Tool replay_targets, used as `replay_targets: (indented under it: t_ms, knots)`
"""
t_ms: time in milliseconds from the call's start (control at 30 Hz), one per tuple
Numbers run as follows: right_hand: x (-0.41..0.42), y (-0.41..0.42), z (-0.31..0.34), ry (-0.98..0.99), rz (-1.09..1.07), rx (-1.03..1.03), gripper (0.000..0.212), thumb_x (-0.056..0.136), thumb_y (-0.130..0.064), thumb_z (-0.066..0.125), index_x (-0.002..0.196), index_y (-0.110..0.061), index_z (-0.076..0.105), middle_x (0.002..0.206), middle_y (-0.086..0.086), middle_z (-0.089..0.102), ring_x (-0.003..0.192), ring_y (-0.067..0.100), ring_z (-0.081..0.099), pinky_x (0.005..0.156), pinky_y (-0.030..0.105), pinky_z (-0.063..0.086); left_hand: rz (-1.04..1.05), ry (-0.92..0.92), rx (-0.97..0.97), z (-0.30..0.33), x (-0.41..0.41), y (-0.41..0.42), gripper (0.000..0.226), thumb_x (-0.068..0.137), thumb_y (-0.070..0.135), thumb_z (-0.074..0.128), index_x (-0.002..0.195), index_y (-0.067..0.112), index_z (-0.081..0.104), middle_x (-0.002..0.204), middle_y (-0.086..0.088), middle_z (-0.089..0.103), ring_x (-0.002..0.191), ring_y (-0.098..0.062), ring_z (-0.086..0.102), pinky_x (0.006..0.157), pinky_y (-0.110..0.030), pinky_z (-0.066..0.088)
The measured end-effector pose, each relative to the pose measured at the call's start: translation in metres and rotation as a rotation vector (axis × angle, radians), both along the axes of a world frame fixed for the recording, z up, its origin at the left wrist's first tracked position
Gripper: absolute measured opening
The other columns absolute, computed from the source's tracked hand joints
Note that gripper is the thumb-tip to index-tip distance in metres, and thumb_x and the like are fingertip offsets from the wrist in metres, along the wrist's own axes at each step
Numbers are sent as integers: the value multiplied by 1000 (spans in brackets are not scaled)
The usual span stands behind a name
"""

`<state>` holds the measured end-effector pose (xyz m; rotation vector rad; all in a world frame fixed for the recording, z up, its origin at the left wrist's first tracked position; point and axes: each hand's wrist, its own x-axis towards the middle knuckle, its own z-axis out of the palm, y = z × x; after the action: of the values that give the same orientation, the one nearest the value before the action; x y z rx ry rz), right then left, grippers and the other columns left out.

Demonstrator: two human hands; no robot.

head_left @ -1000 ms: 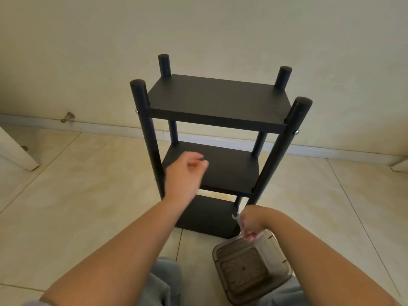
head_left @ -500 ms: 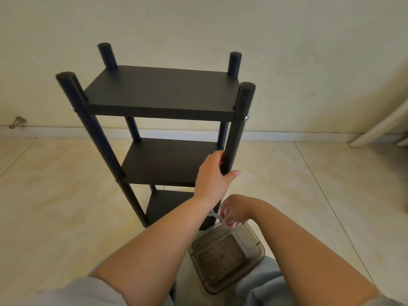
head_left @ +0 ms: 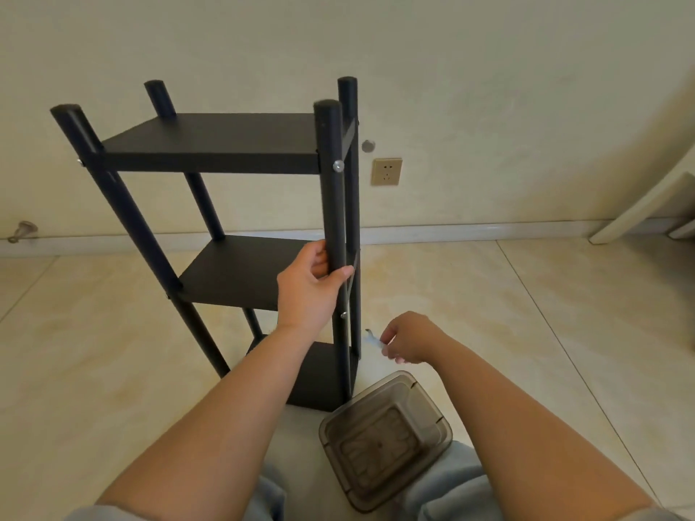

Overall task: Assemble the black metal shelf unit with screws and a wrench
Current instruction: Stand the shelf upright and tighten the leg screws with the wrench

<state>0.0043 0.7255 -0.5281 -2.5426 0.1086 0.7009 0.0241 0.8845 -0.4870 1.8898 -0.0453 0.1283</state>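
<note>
Compared with half a second before, the black metal three-tier shelf unit [head_left: 210, 144] had turned, so that its near right post [head_left: 333, 204] stood almost in line with the far right post [head_left: 349, 174], and I now looked at it more from its right side; a beige wall socket [head_left: 386, 171] had come into view on the wall to the right of it. My left hand [head_left: 308, 287] had kept its place on the near right post, at the height of the middle shelf [head_left: 240, 272], with the fingers wrapped round the far side of the tube and the thumb laid across its near face, so the hand gripped the post. My right hand [head_left: 408, 338] had lifted away from the smoky translucent plastic tray [head_left: 387, 441] and now hovered above and just beyond it, near the lower part of the right posts but apart from them. Its fingers were curled and pinched the small silver flat wrench [head_left: 374, 340], whose open jaw end stuck out to the left toward the posts; motion blur hid how exactly the fingertips sat on it. A silver screw head [head_left: 338, 166] showed on the near right post at the top shelf, another [head_left: 343, 315] lower down just below my left hand. The shelf unit stood upright on the pale tiled floor [head_left: 94, 351] close to the cream wall, and the tray rested on my lap over light grey trousers [head_left: 447, 486].
</note>
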Motion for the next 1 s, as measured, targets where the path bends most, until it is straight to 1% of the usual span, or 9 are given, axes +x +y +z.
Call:
replay_targets:
  t_ms: [67, 167, 267, 300, 400, 467, 733, 933, 1000]
  knots:
    - [4, 6, -1, -51, -79, 57, 21, 91, -11, 58, 108, -6, 69, 86, 5, 64, 75, 15, 57, 69, 22, 47, 18, 14, -4, 4, 1, 11, 35, 83, 17, 70, 114, 28, 55, 94, 23, 60, 81, 14, 56, 66, 1, 44]
    - [7, 22, -4, -85, -133, 130, 21, 92, -13, 58, 107, -7, 70, 87, 3, 61, 83, 18, 56, 67, 20, 45, 61, 20, -7, 8, 0, 25, 40, 84, 20, 70, 120, 26, 56, 101, 19, 63, 83, 11, 57, 64, -1, 43]
    - [9, 39, -6, -96, -138, 172, 22, 93, -18, 57, 107, -7, 70, 86, 2, 60, 76, 13, 53, 55, 15, 37, 100, 18, -13, 14, -1, 34, 43, 84, 21, 69, 124, 27, 56, 104, 19, 62, 80, 13, 56, 65, -2, 42]
    - [11, 45, -6, -102, -153, 190, 21, 93, -18, 57, 106, -8, 70, 85, 1, 60, 74, 12, 52, 55, 15, 36, 106, 12, -14, 16, -2, 36, 43, 84, 21, 69, 125, 27, 56, 103, 20, 61, 79, 14, 56, 64, -1, 42]
    - [16, 57, -6, -111, -229, 279, 17, 92, -16, 58, 102, -8, 71, 83, 1, 60, 79, 15, 54, 67, 20, 44, 109, -4, -11, 19, -4, 43, 43, 84, 20, 69, 125, 25, 57, 104, 19, 62, 79, 15, 56, 64, 1, 42]
    - [19, 62, -7, -119, -273, 335, 15, 93, -12, 57, 98, -11, 71, 78, -2, 59, 78, 15, 54, 71, 23, 46, 115, -9, -12, 20, -5, 47, 43, 84, 20, 69, 126, 24, 57, 105, 18, 63, 80, 16, 56, 64, 3, 40]
    - [26, 75, 1, -220, -354, 509, 22, 99, -15, 46, 108, -12, 66, 90, 2, 57, 68, 11, 49, 62, 14, 45, 150, -6, -12, 23, -4, 61, 42, 84, 22, 69, 125, 24, 58, 108, 17, 64, 80, 16, 56, 62, 4, 40]
    - [27, 79, 6, -212, -254, 478, 18, 98, -14, 48, 99, -15, 66, 89, 2, 59, 79, 14, 52, 59, 13, 44, 154, -10, -8, 24, -3, 65, 41, 85, 22, 69, 125, 24, 58, 106, 18, 62, 78, 17, 55, 62, 5, 39]
    - [25, 79, 6, -190, -168, 427, 14, 95, -11, 52, 93, -18, 64, 87, 0, 62, 79, 14, 54, 63, 17, 44, 157, -10, -10, 24, -3, 66, 41, 85, 22, 69, 124, 24, 59, 103, 20, 62, 77, 19, 56, 63, 4, 39]
